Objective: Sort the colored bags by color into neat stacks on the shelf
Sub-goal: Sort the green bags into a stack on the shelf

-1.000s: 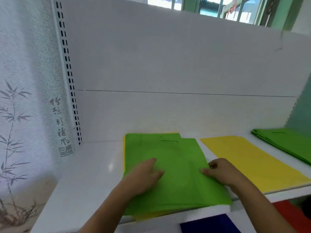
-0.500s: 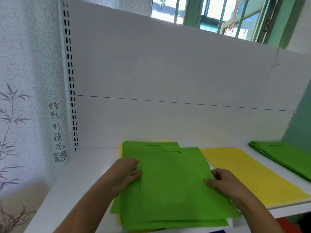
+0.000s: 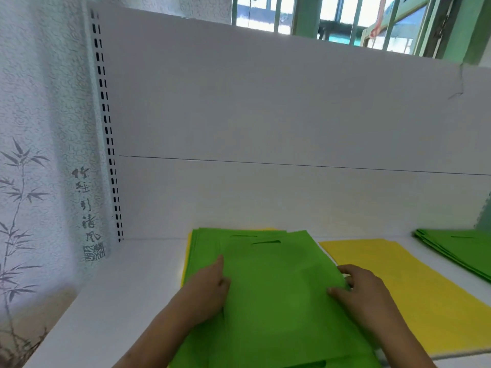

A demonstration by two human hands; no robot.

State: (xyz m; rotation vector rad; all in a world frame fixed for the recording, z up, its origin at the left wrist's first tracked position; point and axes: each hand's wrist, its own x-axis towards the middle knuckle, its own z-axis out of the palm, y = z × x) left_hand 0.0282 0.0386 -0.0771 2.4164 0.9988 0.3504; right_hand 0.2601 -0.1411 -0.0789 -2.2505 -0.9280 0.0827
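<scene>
We see two bare forearms reaching in from the bottom edge, each ending in a hand: our left hand (image 3: pixel 206 289) and our right hand (image 3: pixel 364 293). No sleeve shows on either arm as far back as the frame's edge, and the wrists and the fingers (image 3: pixel 336 291) we can make out carry no watch, band, ring or glove. The fingernails look short and plain, though the picture is too soft for us to tell more.
</scene>
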